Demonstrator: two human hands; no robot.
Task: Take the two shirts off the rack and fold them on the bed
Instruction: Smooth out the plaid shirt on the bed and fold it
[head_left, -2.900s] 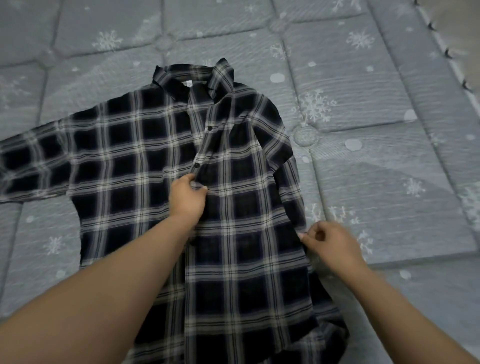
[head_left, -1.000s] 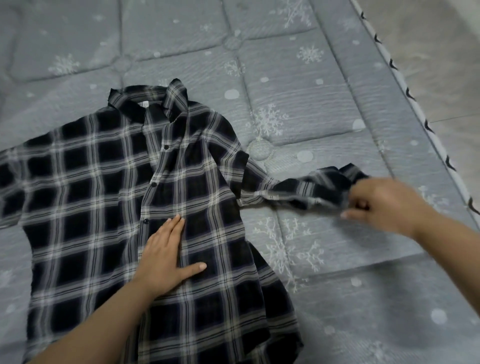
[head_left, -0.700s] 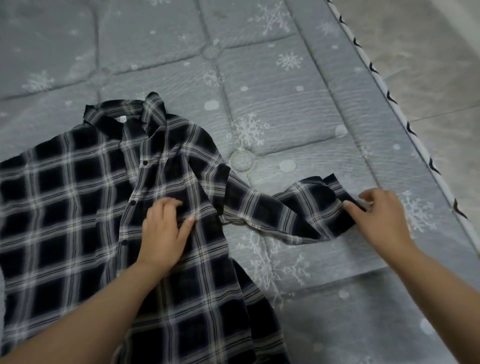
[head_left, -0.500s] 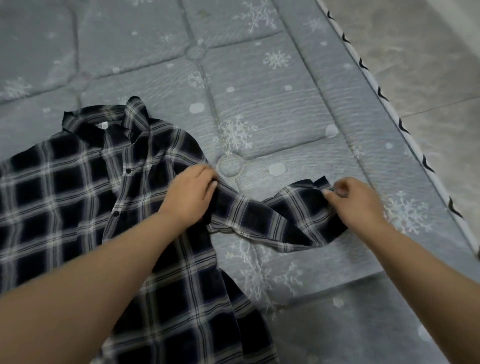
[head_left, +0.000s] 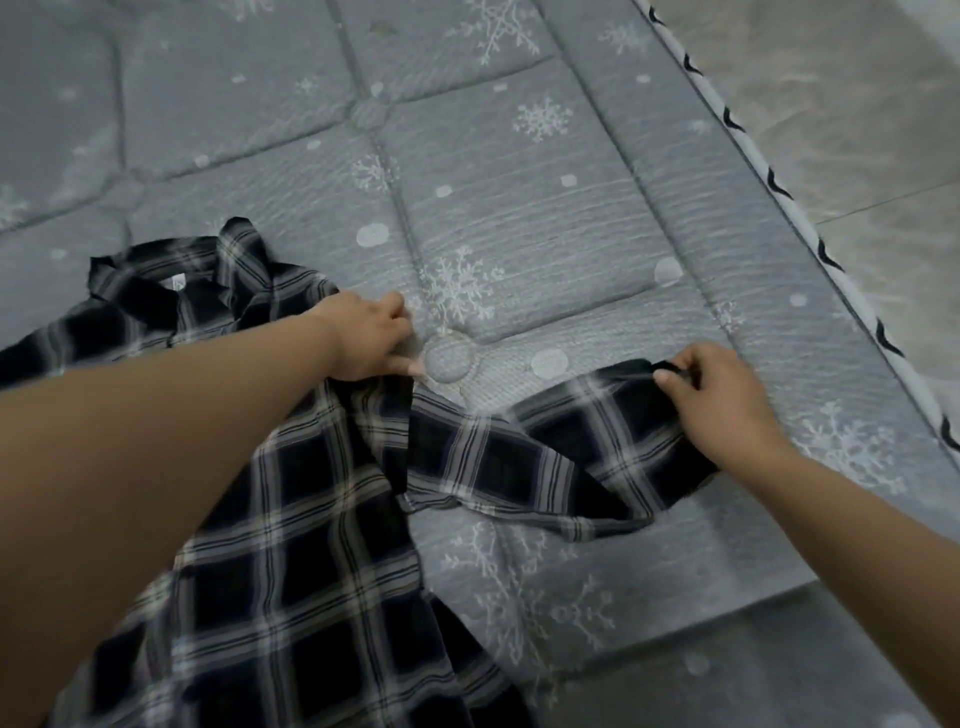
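Note:
A dark navy and white plaid shirt (head_left: 291, 530) lies front up on the bed (head_left: 519, 208), collar toward the far left. Its right sleeve (head_left: 545, 457) stretches out sideways across the mattress. My left hand (head_left: 369, 338) grips the cloth at the shoulder where that sleeve starts. My right hand (head_left: 722, 400) pinches the sleeve's cuff end near the bed's right side. Only this one shirt is in view; my left forearm covers part of its chest.
The grey quilted mattress has snowflake prints and a piped right edge (head_left: 779, 192). Beyond that edge lies a pale tiled floor (head_left: 857, 104). Bare mattress stretches above and to the right of the shirt.
My left hand slid from the shirt's front up to the shoulder seam and took hold there. My right hand kept the cuff, and the sleeve now lies spread out to the right.

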